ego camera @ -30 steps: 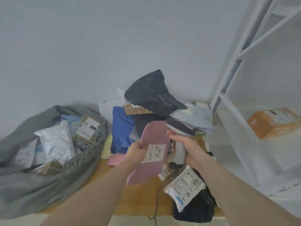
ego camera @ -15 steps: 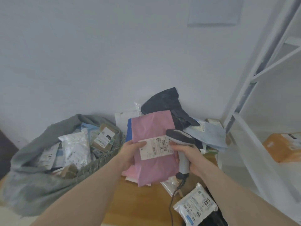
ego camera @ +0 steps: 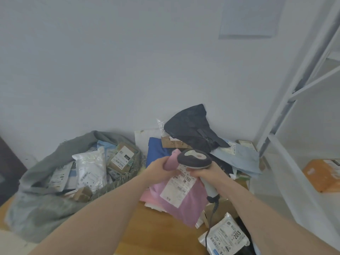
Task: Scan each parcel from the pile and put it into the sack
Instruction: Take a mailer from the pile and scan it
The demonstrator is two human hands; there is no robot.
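Note:
My left hand [ego camera: 159, 167] grips the top edge of a pink parcel [ego camera: 185, 201] whose white label [ego camera: 179, 186] faces up. My right hand [ego camera: 207, 172] holds a grey and white barcode scanner [ego camera: 194, 159] by its handle, its head right over the upper end of the label. The parcel hangs tilted over the wooden table [ego camera: 156, 232], in front of the pile of parcels [ego camera: 193, 133]. The grey sack [ego camera: 46, 181] lies open to the left with several parcels inside.
A white parcel marked 2013 [ego camera: 226, 236] lies at the table's front right beside the scanner cable [ego camera: 210, 221]. White metal shelving [ego camera: 294, 92] stands at the right, with an orange box [ego camera: 323, 173] on a shelf. A white wall rises behind.
The pink parcel has swung down from upright to tilted, label up. The scanner head has moved over the label. The camera view has tipped upward.

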